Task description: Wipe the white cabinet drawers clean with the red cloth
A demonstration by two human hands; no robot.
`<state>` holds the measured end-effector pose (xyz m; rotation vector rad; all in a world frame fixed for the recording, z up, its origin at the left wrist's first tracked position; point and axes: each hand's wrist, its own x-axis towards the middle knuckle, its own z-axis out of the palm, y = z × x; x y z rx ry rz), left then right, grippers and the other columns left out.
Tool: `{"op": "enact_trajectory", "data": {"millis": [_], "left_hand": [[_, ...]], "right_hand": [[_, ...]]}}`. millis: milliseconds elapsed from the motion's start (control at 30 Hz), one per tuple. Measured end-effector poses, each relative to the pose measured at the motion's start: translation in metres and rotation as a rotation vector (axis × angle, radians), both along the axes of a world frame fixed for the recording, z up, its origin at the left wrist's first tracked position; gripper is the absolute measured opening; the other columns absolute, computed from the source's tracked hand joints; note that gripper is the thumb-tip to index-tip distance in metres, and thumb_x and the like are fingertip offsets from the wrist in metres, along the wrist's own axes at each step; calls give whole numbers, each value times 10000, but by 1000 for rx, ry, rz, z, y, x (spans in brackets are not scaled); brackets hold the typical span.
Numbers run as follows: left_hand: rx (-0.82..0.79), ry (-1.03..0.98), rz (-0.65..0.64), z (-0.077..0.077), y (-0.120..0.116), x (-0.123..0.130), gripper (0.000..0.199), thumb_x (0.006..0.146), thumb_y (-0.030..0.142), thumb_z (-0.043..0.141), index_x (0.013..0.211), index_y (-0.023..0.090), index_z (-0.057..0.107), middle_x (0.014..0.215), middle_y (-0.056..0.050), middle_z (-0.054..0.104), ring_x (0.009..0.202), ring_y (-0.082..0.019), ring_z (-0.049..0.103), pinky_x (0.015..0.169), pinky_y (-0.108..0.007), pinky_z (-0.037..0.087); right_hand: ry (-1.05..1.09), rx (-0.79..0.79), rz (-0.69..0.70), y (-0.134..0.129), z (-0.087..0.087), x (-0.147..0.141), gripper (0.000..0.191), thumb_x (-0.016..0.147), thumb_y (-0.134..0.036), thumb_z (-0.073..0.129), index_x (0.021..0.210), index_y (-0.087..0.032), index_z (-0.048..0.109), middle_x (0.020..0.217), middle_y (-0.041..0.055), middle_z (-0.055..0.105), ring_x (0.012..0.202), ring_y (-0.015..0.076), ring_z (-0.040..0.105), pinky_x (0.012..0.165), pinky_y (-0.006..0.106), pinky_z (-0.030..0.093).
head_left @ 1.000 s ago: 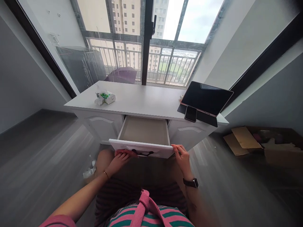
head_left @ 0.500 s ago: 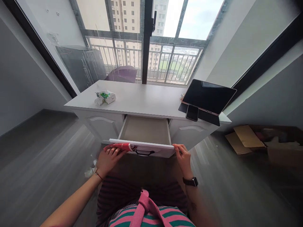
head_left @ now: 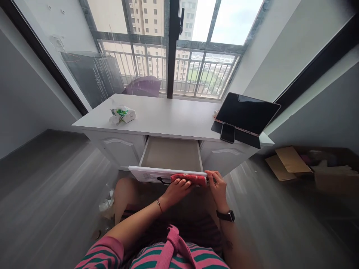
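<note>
A white drawer (head_left: 171,155) stands pulled out from the white desk (head_left: 165,116), its inside bare. Against the right part of the drawer's front lies a red cloth (head_left: 196,179), pressed there by my left hand (head_left: 178,191), whose fingers are bent over it. The cloth covers part of the dark handle (head_left: 163,181). My right hand (head_left: 217,188) pinches the right end of the drawer front between thumb and fingers, beside the cloth's right end.
On the desk are a tissue pack (head_left: 122,114) at the left and a tablet (head_left: 248,114) with a phone (head_left: 227,133) at the right. An open cardboard box (head_left: 336,183) is on the floor at right. Crumpled white scraps (head_left: 106,201) lie on the floor at left.
My left hand has moved the red cloth from the left end of the drawer front to its right part. The left part of the front is now uncovered. My right hand has stayed in place.
</note>
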<state>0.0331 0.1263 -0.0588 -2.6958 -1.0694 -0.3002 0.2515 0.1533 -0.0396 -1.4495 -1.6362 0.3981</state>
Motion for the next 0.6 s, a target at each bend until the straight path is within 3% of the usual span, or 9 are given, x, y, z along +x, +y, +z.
{"op": "enact_trajectory", "data": {"millis": [100, 200, 400, 600], "left_hand": [[-41, -15, -21, 4, 2, 10, 510, 954, 135, 326, 1446, 270, 311, 1210, -71, 580, 1037, -190, 504, 835, -352, 383], [-10, -9, 11, 4, -1, -5, 489, 956, 134, 330, 1426, 270, 347, 1192, -59, 593, 1009, -182, 515, 829, -345, 379], [71, 36, 182, -8, -16, -81, 518, 910, 97, 421, 1379, 318, 429, 1135, -57, 607, 1017, -198, 509, 835, -361, 378], [51, 101, 370, 0, -35, -155, 561, 853, 39, 445, 1302, 362, 533, 1134, -62, 612, 1005, -228, 514, 847, -397, 394]], "right_hand": [[-5, -16, -7, -1, 1, 0, 386, 937, -486, 382, 932, -243, 682, 967, 42, 660, 841, 180, 620, 766, 300, 479], [1, -21, -21, -1, 0, -2, 385, 940, -487, 379, 938, -244, 677, 960, 40, 657, 832, 180, 614, 752, 292, 476], [4, 1, -72, 0, -4, -5, 381, 937, -489, 393, 893, -238, 677, 930, 35, 650, 804, 171, 608, 729, 277, 457], [-12, 36, -89, 0, -8, -9, 387, 935, -492, 394, 900, -231, 677, 932, 46, 651, 823, 183, 614, 743, 296, 459]]}}
